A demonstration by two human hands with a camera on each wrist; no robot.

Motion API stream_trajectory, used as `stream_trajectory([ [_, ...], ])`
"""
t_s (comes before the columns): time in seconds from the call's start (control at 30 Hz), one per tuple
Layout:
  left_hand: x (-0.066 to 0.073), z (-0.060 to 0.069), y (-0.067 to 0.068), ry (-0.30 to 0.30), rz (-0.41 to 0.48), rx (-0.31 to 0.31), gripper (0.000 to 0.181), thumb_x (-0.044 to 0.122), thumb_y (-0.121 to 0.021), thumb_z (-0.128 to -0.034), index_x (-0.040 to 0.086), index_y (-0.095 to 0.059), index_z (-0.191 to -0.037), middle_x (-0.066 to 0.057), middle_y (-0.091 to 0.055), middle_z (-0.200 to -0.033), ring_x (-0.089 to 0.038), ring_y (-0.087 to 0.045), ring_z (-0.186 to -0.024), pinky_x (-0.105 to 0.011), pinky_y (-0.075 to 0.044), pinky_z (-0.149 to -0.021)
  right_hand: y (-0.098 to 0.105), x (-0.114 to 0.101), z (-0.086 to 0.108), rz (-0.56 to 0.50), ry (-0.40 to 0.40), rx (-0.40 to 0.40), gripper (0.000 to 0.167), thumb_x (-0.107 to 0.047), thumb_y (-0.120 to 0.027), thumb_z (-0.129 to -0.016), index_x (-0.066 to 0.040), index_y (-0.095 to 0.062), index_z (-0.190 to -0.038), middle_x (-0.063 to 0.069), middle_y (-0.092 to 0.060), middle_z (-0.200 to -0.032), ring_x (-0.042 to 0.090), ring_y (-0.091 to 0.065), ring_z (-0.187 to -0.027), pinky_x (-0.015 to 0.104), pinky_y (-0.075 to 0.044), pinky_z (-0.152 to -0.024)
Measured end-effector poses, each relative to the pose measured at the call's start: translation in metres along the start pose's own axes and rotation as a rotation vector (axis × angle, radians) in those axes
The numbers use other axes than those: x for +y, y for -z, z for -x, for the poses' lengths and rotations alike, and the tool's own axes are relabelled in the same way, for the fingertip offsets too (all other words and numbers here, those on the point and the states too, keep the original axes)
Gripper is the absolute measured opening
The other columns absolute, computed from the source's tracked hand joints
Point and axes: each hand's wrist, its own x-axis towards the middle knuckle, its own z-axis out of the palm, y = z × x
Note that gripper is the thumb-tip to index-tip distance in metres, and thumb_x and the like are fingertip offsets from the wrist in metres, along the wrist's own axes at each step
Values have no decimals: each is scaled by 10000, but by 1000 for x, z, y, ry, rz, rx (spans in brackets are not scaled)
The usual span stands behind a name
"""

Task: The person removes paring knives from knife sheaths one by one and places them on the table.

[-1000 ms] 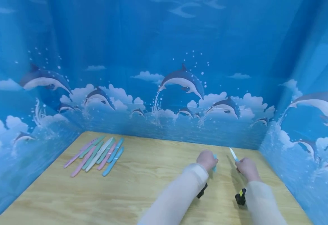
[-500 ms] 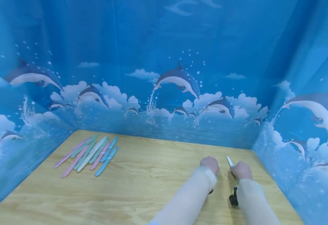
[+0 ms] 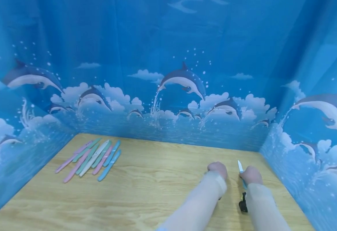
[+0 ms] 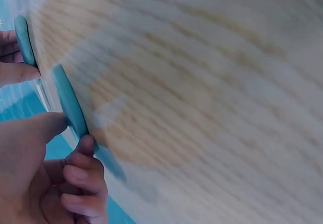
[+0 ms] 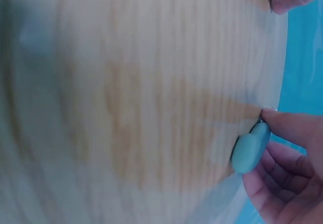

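In the head view my right hand holds a paring knife, its bare blade pointing away from me and its light-blue handle partly covered by the fingers. Close up in the right wrist view, thumb and fingers pinch that rounded handle just over the tabletop. My left hand is a little to the left, back upward. The left wrist view shows its thumb and forefinger pinching a slim light-blue piece, which looks like a knife sheath; the head view hides it. Knife and sheath are apart.
At the far left of the wooden table lies a group of pink, green, whitish and blue knives, a blue knife being nearest the middle. A dolphin-print curtain encloses the back and sides. A black wrist camera hangs under the right wrist.
The light-blue piece in my left hand has gone out of sight behind that hand. The knife's handle shows more below my right hand. The head view has turned slightly right.
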Motion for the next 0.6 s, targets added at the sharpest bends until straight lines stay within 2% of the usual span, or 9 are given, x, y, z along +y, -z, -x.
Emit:
stream_trajectory([
  [0.2,1,2,6,-8,21,-14,220,366,-496,-1004,327,-710,-974,117,-627,-760,-36,-521,-603,-201,-422,-530,3,-4,3,13,-6,23,217,-132,-648,-833,59,-613,-736,165,-615,-713,265,-562,-659,445,-527,-644],
  [0.37,-1,4,5,-7,6,-33,211,379,-496,-1002,355,-705,-1021,120,-630,-758,-33,-509,-594,-207,-416,-539,-2,-6,0,22,-12,1,227,-134,-690,-823,86,-646,-792,215,-646,-794,302,-605,-720,482,-548,-696],
  [0.6,1,2,3,5,10,-18,242,393,-489,-1002,327,-716,-952,111,-624,-735,-37,-505,-590,-210,-404,-543,-5,-3,-2,19,-26,0,218,-118,-679,-833,98,-650,-840,214,-653,-812,285,-602,-712,477,-544,-693],
])
